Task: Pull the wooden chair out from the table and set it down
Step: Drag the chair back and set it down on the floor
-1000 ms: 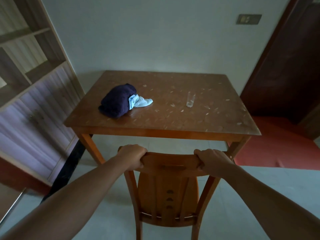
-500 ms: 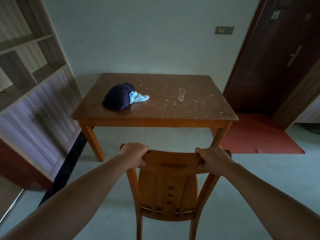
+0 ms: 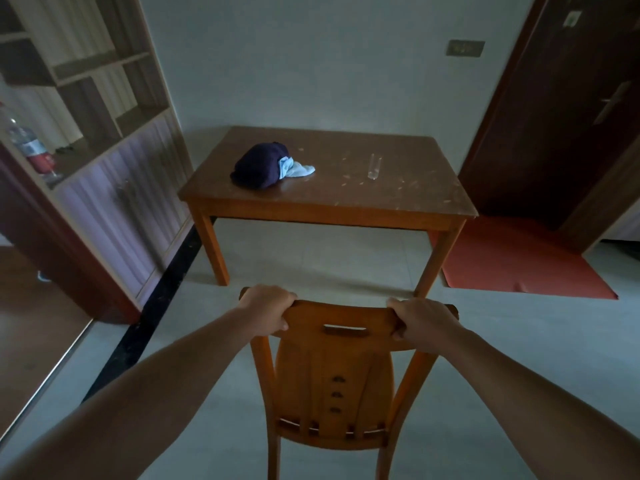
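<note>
Both bare forearms reach forward and slightly inward from the bottom corners of the view, elbows out of sight. The left hand (image 3: pixel 268 310) is curled over the left end of the chair's top rail (image 3: pixel 343 318), knuckles up, thumb tucked on the near side. The right hand (image 3: pixel 424 320) takes a matching closed grip at the right end, fingers wrapped over the top.

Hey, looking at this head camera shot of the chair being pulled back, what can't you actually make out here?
- Wooden chair: its feet are cut off by the bottom edge of the head view, so whether it is set down is unknown; the backrest hides the seat.
- Left hand and right hand: fingertips hidden behind the top rail.
- Table: far legs hidden by its top.
- Glass: too small and dim to tell any contents.
</note>
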Demonstrator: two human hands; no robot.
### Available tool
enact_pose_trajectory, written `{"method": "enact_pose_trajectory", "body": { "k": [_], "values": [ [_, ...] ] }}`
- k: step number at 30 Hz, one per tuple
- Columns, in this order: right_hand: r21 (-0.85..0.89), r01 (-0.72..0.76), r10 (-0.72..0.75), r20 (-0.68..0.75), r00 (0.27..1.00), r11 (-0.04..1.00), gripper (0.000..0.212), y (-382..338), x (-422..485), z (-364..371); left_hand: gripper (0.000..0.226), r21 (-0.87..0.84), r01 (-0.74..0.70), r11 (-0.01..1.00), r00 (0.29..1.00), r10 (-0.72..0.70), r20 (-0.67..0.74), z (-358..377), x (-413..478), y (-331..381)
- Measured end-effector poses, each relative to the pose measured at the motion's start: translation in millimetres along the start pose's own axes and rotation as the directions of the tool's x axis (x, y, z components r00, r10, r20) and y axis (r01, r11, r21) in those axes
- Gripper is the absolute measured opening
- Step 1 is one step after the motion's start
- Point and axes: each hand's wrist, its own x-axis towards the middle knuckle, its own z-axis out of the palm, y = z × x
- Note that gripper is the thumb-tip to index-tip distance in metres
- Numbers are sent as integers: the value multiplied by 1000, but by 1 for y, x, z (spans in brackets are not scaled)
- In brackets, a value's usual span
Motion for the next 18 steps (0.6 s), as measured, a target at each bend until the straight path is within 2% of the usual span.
{"method": "enact_pose_trajectory", "body": {
  "k": [12,18],
  "values": [
    [1,-35,34,116,993,999,29,-48,-68,48,21,13,8,1000,996,-9,84,54,-83,30],
    [6,-81,79,132,988,997,30,-64,-106,71,23,44,-38,998,996,34,80,75,-112,49]
  ]
}}
